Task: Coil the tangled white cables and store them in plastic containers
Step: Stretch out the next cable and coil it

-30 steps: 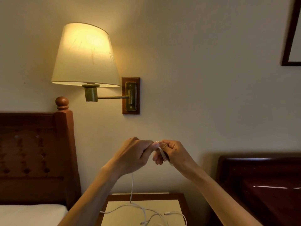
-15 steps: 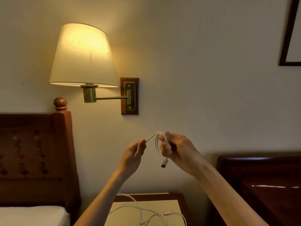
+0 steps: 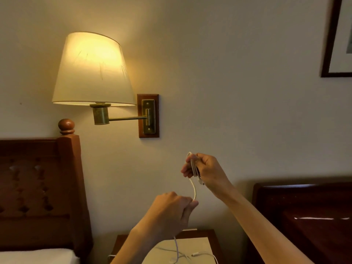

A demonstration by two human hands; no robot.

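The right hand (image 3: 204, 169) is holding up a small bundle of white cable (image 3: 194, 189) in front of the wall, its fingers (image 3: 187, 170) curled shut around several loops that are standing upright across the palm. One loop is peeking out above the knuckles, and what looks like a plug end is poking out just below the hand, though it is too small to be sure. From the bundle a single strand is curving down to the left hand (image 3: 172, 213), which is sitting lower and closer to the camera. That hand is closed in a loose fist, with thumb and forefinger pinching the strand at the top. Under the fist the cable is dropping straight down to the nightstand (image 3: 211, 235), where the rest of it is lying in loose, crossing curves on the pale top, one plug end resting to the right of the tangle. A lit wall lamp (image 3: 93, 71) is glowing above, the wooden headboard (image 3: 40, 187) is standing at the left, and a dark wooden table (image 3: 308, 216) is showing at the right.
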